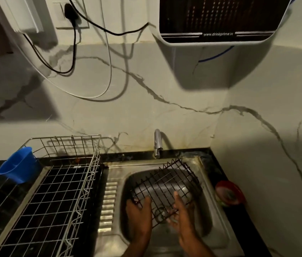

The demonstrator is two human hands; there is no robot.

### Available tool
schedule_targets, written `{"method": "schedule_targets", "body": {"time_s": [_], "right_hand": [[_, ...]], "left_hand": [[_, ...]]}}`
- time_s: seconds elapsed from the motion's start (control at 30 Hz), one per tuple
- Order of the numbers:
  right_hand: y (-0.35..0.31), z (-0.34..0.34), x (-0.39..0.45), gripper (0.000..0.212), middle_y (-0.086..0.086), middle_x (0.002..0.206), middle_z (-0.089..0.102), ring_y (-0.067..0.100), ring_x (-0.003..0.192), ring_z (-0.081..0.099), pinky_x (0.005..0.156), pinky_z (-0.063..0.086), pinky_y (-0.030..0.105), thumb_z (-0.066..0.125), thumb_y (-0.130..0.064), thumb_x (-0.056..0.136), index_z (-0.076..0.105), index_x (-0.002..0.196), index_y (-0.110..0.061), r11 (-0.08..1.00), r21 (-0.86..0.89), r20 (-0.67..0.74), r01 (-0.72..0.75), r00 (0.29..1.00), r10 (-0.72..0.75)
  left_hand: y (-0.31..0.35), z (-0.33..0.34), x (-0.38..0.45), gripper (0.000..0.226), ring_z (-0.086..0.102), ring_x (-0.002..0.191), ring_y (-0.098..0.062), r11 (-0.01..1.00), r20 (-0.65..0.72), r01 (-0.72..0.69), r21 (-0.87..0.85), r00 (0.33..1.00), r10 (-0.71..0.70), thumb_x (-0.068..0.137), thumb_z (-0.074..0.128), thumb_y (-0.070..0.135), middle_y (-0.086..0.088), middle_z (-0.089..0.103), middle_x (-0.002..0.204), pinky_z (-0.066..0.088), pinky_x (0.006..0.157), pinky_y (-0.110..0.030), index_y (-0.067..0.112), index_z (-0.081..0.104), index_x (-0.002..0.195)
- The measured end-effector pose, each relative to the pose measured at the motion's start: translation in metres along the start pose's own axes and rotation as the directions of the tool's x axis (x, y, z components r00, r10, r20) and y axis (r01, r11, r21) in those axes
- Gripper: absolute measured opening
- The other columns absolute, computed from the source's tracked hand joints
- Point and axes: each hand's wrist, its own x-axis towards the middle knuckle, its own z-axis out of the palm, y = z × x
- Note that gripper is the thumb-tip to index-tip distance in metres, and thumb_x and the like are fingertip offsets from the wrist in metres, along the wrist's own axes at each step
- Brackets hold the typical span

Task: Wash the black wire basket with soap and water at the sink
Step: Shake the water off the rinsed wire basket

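left hand (138,212): gripped the near-left edge of the black wire basket (166,188), fingers curled onto the wires.
right hand (182,214): lay against the basket's near-right underside, fingers fairly straight along the grid; whether the thumb hooked a wire, cannot tell.
black wire basket: held tilted over the sink (206,184) bowl, near edge in both hands, far corner raised toward the tap (157,143), not touching it.
sink: steel, set into the dark table (218,164); ribbed drainboard (108,199) on its left.
red dish (229,193): on the table just right of the sink; contents blurred.
dish rack (63,182): large silver wire rack left of the sink, standing on the table, touching the drainboard side.
blue cup (19,165): hung tilted on the rack's far-left rim.
tap: chrome, at the sink's back edge; no water stream visible.
wall (146,108): pale marble-look panels with dark veins behind the table.
cables (72,52): black and white leads looped down from a wall socket (71,13).
water purifier (218,19): mounted high on the wall above the tap, dark front, web address printed along its lower edge.
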Motion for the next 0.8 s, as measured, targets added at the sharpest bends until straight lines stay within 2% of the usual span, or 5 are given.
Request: {"method": "schedule_targets", "body": {"time_s": [0.1,0.27,0.43,0.6,0.8], "right_hand": [[0.000,-0.006,0.003,0.093,0.004,0.115,0.073,0.022,0.094,0.076,0.065,0.060,0.037,0.084,-0.059,0.068,0.045,0.147,-0.029,0.995,0.059,0.047,0.084,0.995,-0.087],[-0.025,-0.035,0.009,0.054,0.016,0.124,0.068,0.032,0.101,0.074,0.092,0.055,0.059,0.074,-0.034,0.087,0.057,0.133,-0.012,0.981,0.075,0.077,0.178,0.980,-0.184],[-0.047,-0.052,0.013,0.041,0.015,0.116,0.071,0.033,0.096,0.074,0.087,0.057,0.058,0.074,-0.038,0.086,0.065,0.118,-0.014,0.975,-0.059,0.154,0.213,0.967,-0.202],[-0.058,-0.038,0.003,0.057,0.006,0.125,0.069,0.029,0.096,0.075,0.082,0.061,0.052,0.083,-0.043,0.076,0.061,0.128,-0.033,0.931,-0.215,0.272,0.293,0.934,-0.231],[-0.052,-0.019,-0.008,0.057,-0.026,0.120,0.059,-0.007,0.101,0.060,0.079,0.049,0.013,0.069,-0.014,0.093,0.045,0.133,-0.045,0.783,-0.366,0.256,0.503,0.863,-0.435]], "left_hand": [[-0.015,0.000,-0.008,0.094,0.059,0.128,-0.032,0.998,0.080,0.060,0.014,0.995,-0.061,0.068,0.070,0.071,-0.009,0.061,0.141,0.048,0.110,-0.052,0.013,0.053,0.141],[-0.012,-0.045,-0.019,0.054,0.069,0.106,-0.024,0.991,0.295,-0.080,-0.104,0.949,0.107,0.082,0.072,0.069,0.001,0.074,0.108,0.056,0.091,-0.026,0.023,0.066,0.109],[0.020,-0.057,0.027,0.064,0.070,0.110,-0.020,0.981,0.258,-0.178,-0.076,0.947,0.192,0.076,0.060,0.086,0.004,0.076,0.112,0.054,0.103,-0.052,0.034,0.071,0.111],[0.067,-0.030,0.029,0.073,0.070,0.113,-0.023,0.989,0.646,-0.112,0.100,0.763,0.021,0.079,0.060,0.085,-0.005,0.068,0.131,0.059,0.094,-0.045,0.036,0.058,0.133],[0.040,-0.025,0.012,0.092,0.062,0.124,-0.008,0.966,0.492,-0.258,0.022,0.844,0.214,0.075,0.071,0.082,0.009,0.063,0.140,0.055,0.102,-0.036,0.034,0.046,0.150]]}}
